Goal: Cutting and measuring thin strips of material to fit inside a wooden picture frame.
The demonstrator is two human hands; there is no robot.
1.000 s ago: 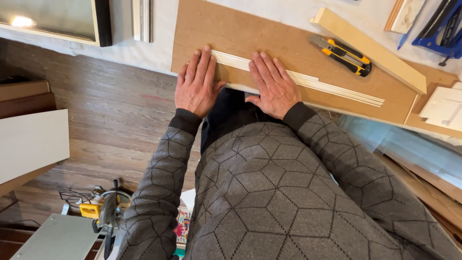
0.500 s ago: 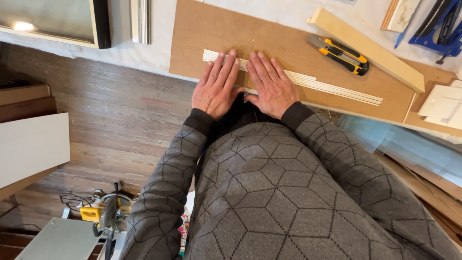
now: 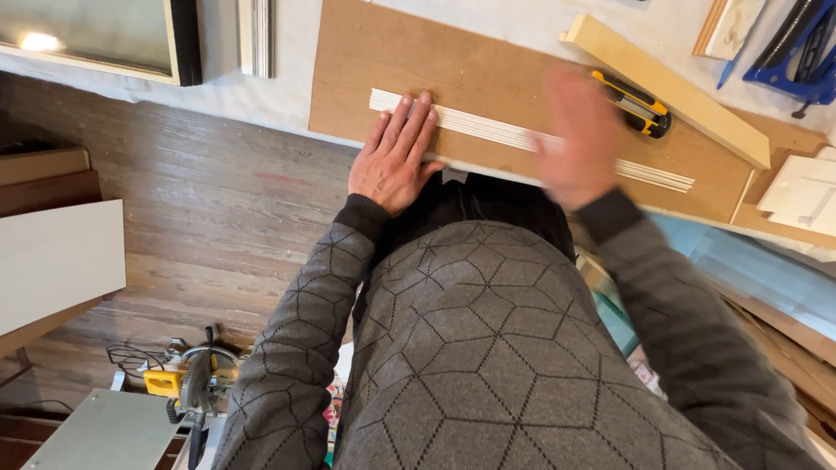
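My left hand [image 3: 396, 157] lies flat, fingers together, pressing on the left end of a bundle of thin white strips [image 3: 496, 132] that rests on a brown board [image 3: 488, 70]. My right hand [image 3: 579, 135] is blurred with motion above the strips, fingers spread, close to a yellow and black utility knife [image 3: 634, 103] lying on the board. Nothing is in that hand.
A pale wooden bar [image 3: 666, 87] lies diagonally beyond the knife. Blue clamps [image 3: 797, 48] sit at the far right, white card pieces [image 3: 801, 191] beside the board. A framed picture [image 3: 104, 39] leans at the left. A yellow mitre saw [image 3: 187, 387] stands on the wooden floor below.
My right hand has left the strips and swung right toward the utility knife. My left hand has slid right along the strips and stays pressed on them.
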